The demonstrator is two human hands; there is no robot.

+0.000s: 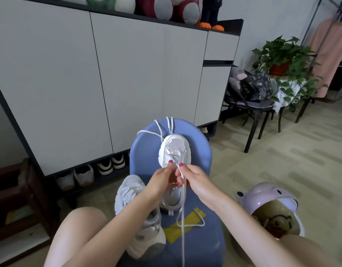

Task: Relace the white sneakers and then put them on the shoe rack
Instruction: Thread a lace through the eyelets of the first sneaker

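Your right hand point(193, 180) has its thumb and forefinger pinched on the flat white shoelace point(183, 199), just behind the eyelets; your left hand point(162, 178) is curled in at the same spot, fingertips on the lace or the eyelet row, though exactly which you hold there is hidden behind the knuckles. Both work over the white mesh sneaker point(175, 151) lying toe-away on the blue plastic stool point(201, 151).

The long lace tail runs from your right pinch down toward you and off the bottom of view, with a slack loop lying on the yellow patch point(178, 228) on the seat. If you pull hard, that loop could snag on the heel or on your knee, and the free end may whip out of an eyelet you have already threaded. The other lace ends trail past the toe over the stool's far edge; uneven pulling would likely leave one side too short to tie.

The shoe is only resting on the seat, so a sideways tug could slide it off. The second white sneaker point(131, 191) sits between your left forearm and the stool's near-left edge, where an elbow nudge might tip it to the floor. The open shelf of the white shoe cabinet point(85, 176) already holds pairs.
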